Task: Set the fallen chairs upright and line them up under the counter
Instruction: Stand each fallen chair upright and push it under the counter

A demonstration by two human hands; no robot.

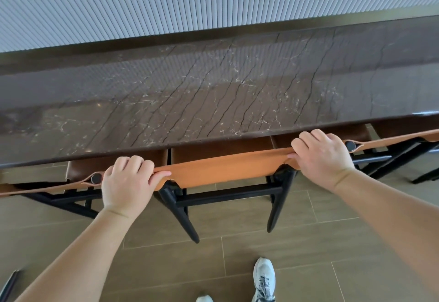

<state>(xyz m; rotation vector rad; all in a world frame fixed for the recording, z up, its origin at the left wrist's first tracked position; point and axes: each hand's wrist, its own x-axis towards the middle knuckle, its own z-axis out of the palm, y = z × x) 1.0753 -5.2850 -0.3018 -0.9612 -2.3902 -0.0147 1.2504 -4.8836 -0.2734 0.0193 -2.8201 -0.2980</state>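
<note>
Middle chair nearly home under the bench

My left hand and right hand each curled over the middle chair backrest; it stood upright, seat under the bench, between the left chair and right chair, both upright too. I judged only squaring-up remained. No containers showed.

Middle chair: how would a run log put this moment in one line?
middle chair: upright, seat under counter | left hand: grips backrest | right hand: grips backrest | neighbour chairs: both sides

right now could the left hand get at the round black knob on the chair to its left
Probably yes: the left hand grips the middle chair's backrest right beside the knob, with nothing between them.
</note>
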